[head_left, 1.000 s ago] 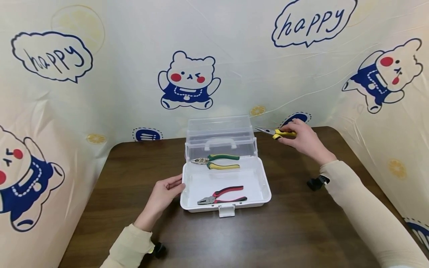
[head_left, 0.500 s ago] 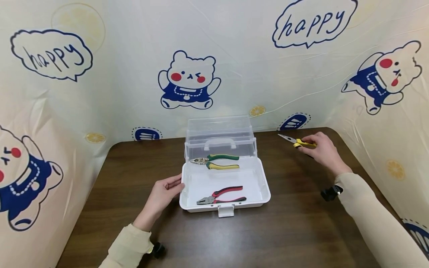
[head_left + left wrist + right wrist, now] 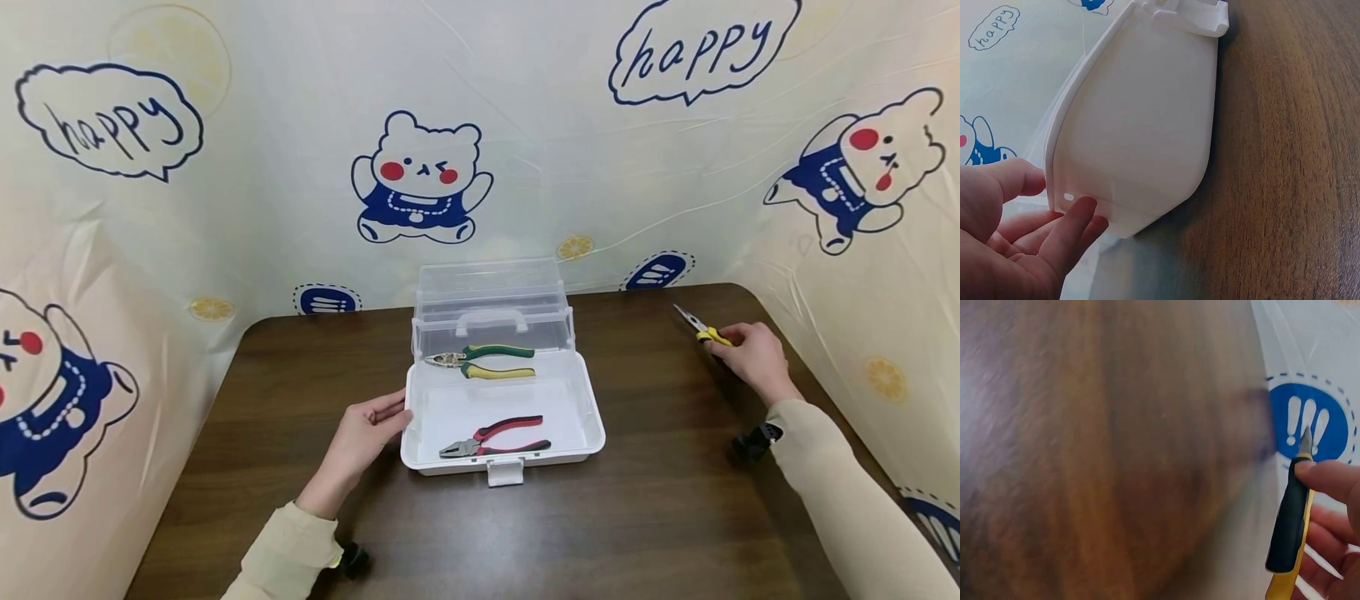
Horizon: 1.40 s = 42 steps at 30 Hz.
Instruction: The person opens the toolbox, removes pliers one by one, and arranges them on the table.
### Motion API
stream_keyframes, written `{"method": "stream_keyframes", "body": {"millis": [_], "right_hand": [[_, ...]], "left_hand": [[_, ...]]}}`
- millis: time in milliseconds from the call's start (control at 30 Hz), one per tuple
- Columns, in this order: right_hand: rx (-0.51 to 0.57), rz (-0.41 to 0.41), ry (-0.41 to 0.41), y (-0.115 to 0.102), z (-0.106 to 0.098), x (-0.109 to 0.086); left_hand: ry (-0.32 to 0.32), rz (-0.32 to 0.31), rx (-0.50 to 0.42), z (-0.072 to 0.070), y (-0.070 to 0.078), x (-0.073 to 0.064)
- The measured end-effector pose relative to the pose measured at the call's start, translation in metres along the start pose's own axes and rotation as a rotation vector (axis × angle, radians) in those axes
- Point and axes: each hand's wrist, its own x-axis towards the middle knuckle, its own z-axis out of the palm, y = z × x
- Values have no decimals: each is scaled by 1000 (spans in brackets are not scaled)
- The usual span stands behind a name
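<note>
Out over the right side of the table, my right hand (image 3: 759, 360) grips a pair of yellow-and-black needle-nose pliers (image 3: 705, 332) by the handles, jaws pointing away to the back left. The right wrist view shows the thumb against the dark grip of the pliers (image 3: 1289, 515). At the left end of a white toolbox (image 3: 487, 398) with its clear lid raised, my left hand (image 3: 362, 440) holds the rim; the left wrist view has the thumb at the rim and fingertips against the outer wall of the toolbox (image 3: 1141, 119).
Inside the toolbox lie green-and-yellow pliers (image 3: 498, 352) at the back and red-and-black pliers (image 3: 468, 448) near the front. The clear lid (image 3: 491, 283) leans back behind it. A printed cloth (image 3: 540, 167) hangs around the brown table (image 3: 660, 517).
My right hand has carried the needle-nose pliers rightward and toward me, away from the toolbox lid, and their jaws have turned more toward the back. The left hand stays on the toolbox.
</note>
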Motion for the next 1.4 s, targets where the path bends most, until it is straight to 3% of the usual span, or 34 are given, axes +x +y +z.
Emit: {"method": "stream_keyframes", "body": {"millis": [233, 500, 1233, 1400], "right_hand": [[36, 232, -48, 15, -4, -7], [37, 327, -40, 16, -7, -12], [-7, 230, -49, 19, -8, -20], [-40, 182, -15, 13, -10, -21]], "left_hand": [[1, -11, 4, 1, -1, 0], [1, -9, 5, 0, -1, 0], [5, 3, -7, -1, -1, 0], [14, -7, 1, 0, -1, 1]]}}
